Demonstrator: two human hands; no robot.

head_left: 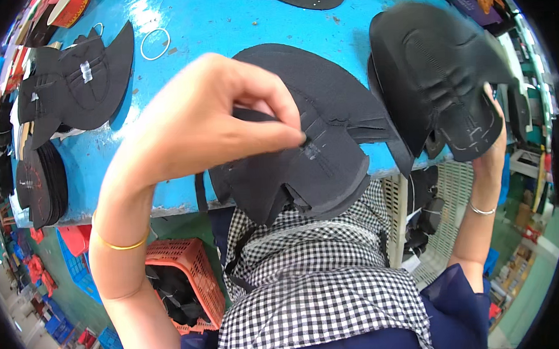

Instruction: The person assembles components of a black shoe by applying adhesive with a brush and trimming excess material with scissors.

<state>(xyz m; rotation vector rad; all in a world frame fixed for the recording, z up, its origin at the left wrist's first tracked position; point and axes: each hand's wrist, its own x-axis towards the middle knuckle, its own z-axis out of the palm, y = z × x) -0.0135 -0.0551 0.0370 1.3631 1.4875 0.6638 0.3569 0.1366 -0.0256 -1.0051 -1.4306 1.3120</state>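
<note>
While our left hand pinches thumb and finger together, on what we cannot tell, over the black piece at the near edge of the blue table, our right hand grips a black pad. Below, near left, we have an orange basket holding dark scraps; near right, a pale crate holds dark pieces. Far left stands a red tub.
</note>
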